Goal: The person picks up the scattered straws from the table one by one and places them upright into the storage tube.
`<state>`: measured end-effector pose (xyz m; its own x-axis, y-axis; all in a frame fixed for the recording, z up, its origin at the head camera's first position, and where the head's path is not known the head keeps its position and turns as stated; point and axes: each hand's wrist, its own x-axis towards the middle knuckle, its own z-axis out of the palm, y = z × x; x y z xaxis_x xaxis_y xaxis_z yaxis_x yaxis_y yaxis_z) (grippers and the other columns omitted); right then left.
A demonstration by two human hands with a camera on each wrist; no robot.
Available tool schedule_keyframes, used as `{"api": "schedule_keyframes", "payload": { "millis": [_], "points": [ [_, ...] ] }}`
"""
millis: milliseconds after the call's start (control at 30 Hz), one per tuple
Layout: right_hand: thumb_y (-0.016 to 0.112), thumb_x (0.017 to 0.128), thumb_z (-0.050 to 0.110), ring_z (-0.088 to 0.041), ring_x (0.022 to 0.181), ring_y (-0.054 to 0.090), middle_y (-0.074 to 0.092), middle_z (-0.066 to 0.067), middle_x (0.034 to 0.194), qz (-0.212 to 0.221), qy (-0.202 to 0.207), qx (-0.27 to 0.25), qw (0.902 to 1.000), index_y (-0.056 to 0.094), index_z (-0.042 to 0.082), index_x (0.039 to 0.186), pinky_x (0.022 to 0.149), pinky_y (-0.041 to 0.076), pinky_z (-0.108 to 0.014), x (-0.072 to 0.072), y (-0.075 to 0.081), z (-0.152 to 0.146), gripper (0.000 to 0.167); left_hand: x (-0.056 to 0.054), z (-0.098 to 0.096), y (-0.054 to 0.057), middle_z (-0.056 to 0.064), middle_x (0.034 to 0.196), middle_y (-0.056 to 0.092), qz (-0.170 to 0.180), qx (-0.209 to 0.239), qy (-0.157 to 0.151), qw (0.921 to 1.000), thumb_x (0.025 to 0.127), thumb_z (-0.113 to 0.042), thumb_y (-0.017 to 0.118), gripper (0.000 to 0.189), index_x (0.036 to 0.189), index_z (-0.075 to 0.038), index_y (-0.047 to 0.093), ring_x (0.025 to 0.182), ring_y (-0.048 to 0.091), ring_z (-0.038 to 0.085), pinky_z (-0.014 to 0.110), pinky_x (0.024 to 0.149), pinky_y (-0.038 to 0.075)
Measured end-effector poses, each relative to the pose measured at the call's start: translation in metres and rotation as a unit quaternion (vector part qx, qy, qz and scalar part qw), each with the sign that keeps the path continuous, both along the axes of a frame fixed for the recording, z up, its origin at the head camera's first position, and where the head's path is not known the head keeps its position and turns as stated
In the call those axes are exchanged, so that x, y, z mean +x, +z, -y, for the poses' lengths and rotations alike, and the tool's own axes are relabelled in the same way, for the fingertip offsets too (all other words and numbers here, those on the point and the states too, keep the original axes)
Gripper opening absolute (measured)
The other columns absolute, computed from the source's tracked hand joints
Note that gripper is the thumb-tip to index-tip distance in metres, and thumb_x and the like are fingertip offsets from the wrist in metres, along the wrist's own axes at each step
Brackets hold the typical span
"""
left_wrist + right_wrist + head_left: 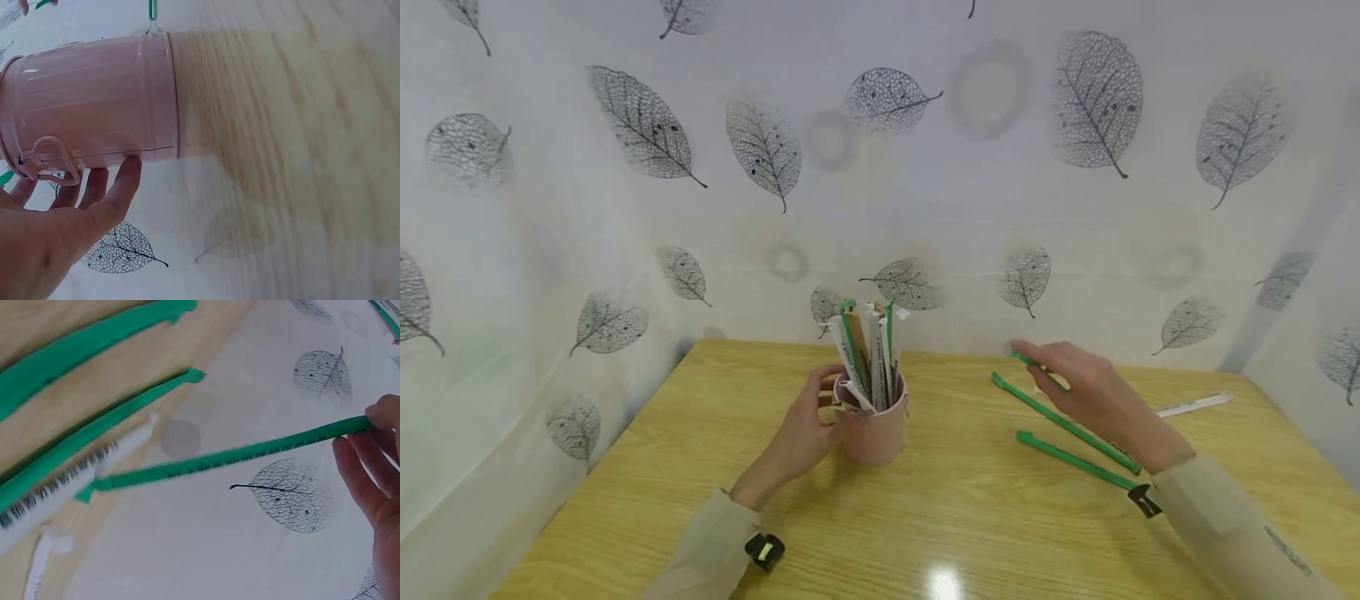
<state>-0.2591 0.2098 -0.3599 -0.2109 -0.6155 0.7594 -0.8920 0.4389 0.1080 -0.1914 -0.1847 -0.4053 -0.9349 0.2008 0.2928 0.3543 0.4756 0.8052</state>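
My left hand (801, 437) holds a small pink metal pail (874, 439) by its side, with fingers and thumb on either side of the rim. Upright in the pail stand several paper-wrapped straws (878, 367), white, brown and green. In the left wrist view, fingertips touch the wall of the pail below its wire handle (57, 145). Off to the right, my right hand (1090, 390) is raised above the table. It pinches one end of a green wrapped straw (250, 453) with dark print, whose other end sticks out free.
Two green wrapped straws, one farther back (1060, 418) and one nearer (1078, 461), lie on the wooden table (955, 517) below my right arm. A white wrapped straw (1198, 405) lies behind that arm. A leaf-patterned curtain (925, 192) hangs along the back and sides.
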Motion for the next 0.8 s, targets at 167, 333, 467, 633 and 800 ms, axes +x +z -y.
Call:
{"api": "schedule_keyframes", "payload": {
  "millis": [167,333,467,633,800],
  "points": [
    [0.049,0.109,0.032,-0.017,0.083,0.073,0.076,-0.008,0.103,0.011,0.019,-0.038,0.999,0.073,0.003,0.119,0.065,0.055,-0.019,-0.005,0.014,0.012,0.039,-0.001,0.001,0.0,0.022,0.146,0.049,-0.001,0.002,0.0,1.0,0.097,-0.021,0.071,0.068,0.153,-0.014,0.032,0.13,0.054,0.038,0.046,0.096,0.058],
    [0.058,0.105,0.022,-0.018,0.081,0.073,0.076,-0.011,0.104,0.033,0.027,-0.068,0.9968,0.071,0.001,0.121,0.073,0.059,-0.019,-0.007,0.025,0.02,0.03,-0.002,0.001,-0.001,0.022,0.143,0.05,-0.001,0.002,-0.001,1.0,0.097,-0.019,0.071,0.068,0.153,-0.014,0.032,0.129,0.055,0.038,0.046,0.096,0.059],
    [0.072,0.087,-0.006,-0.019,0.083,0.073,0.076,-0.012,0.103,0.054,0.016,-0.085,0.9948,0.071,0.0,0.123,0.074,0.059,-0.019,-0.006,0.032,0.025,0.036,-0.002,0.0,-0.002,0.021,0.144,0.05,0.005,-0.001,-0.005,1.0,0.097,-0.02,0.07,0.068,0.153,-0.015,0.031,0.129,0.055,0.039,0.047,0.097,0.058],
    [0.076,0.075,-0.019,-0.019,0.082,0.072,0.077,-0.012,0.097,0.07,0.001,-0.126,0.9896,0.072,0.0,0.12,0.071,0.059,-0.016,-0.006,0.039,0.035,0.049,-0.001,0.0,0.0,0.022,0.145,0.05,0.015,-0.001,-0.004,0.9999,0.097,-0.021,0.07,0.068,0.153,-0.016,0.031,0.129,0.055,0.04,0.046,0.096,0.059],
    [0.077,0.079,-0.013,-0.008,0.086,0.07,0.076,-0.012,0.098,0.103,-0.001,-0.164,0.9811,0.073,0.001,0.12,0.072,0.057,-0.011,-0.007,0.048,0.046,0.043,0.0,0.001,0.001,0.022,0.144,0.05,0.034,0.007,0.0,0.9994,0.096,-0.026,0.072,0.071,0.153,-0.017,0.031,0.128,0.057,0.04,0.044,0.094,0.059]
  ]
}}
